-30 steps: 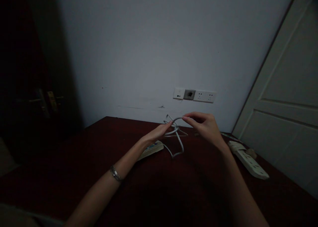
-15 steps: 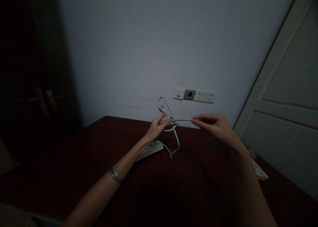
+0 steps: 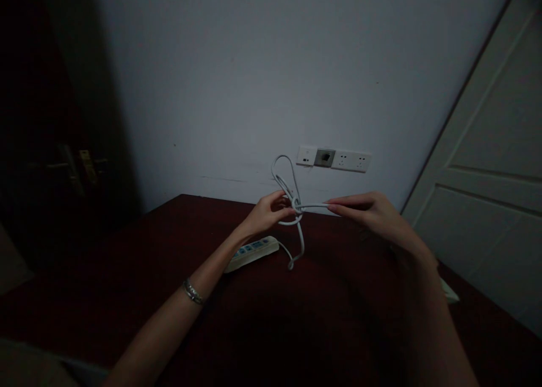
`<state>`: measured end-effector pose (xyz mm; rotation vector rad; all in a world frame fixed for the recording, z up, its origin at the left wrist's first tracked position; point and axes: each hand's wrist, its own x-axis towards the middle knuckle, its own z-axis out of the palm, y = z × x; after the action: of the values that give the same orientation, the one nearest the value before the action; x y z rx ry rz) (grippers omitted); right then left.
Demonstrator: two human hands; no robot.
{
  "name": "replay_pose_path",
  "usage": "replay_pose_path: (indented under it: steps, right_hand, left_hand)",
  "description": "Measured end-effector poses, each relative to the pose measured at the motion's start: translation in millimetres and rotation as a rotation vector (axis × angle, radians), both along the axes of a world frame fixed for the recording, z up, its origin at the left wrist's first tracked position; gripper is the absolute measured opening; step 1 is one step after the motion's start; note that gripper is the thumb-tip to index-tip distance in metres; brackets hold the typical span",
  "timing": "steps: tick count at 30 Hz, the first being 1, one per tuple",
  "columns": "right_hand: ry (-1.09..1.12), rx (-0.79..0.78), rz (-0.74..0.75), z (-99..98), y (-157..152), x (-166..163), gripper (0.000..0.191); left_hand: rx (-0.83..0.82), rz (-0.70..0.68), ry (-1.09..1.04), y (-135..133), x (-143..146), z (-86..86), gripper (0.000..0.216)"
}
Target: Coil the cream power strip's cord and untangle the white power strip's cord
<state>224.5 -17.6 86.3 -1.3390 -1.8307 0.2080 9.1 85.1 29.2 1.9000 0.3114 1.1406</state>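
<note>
Clearly, the white cable (image 3: 297, 206) is held looped and knotted above the dark red table (image 3: 169, 234): beside the knot it is grasped by the left hand (image 3: 266, 213), while a straight stretch is pinched by the right hand's (image 3: 375, 214) fingertips. Behind the left forearm, the power strip (image 3: 254, 254) is partly hidden.

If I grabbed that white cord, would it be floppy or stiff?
The white cord is probably bendy, since it curves into loops. It's likely springy too: one loop stands up above the left hand. Pulling might tug the power strip it joins.
</note>
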Motion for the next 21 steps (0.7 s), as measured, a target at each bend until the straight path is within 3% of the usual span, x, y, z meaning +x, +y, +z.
replay_pose_path:
  steps: [4,8,15,21]
  right_hand:
    - [-0.025,-0.077,0.049,1.2,-3.6,-13.4,0.025]
    - [-0.029,-0.047,0.077,3.1,-8.7,-25.0,0.022]
    - [-0.069,0.006,-0.039,2.3,-2.7,-8.0,0.022]
    - [-0.108,-0.019,-0.075,-1.8,4.2,-4.4,0.030]
  left_hand:
    - [0.039,-0.019,0.050,-4.8,-1.8,1.8,0.033]
    - [0.054,-0.043,0.064,-8.9,-2.2,2.8,0.038]
    - [0.045,-0.133,0.112,-14.1,-1.2,4.7,0.041]
    - [0.065,-0.019,0.075,-6.0,1.2,0.4,0.039]
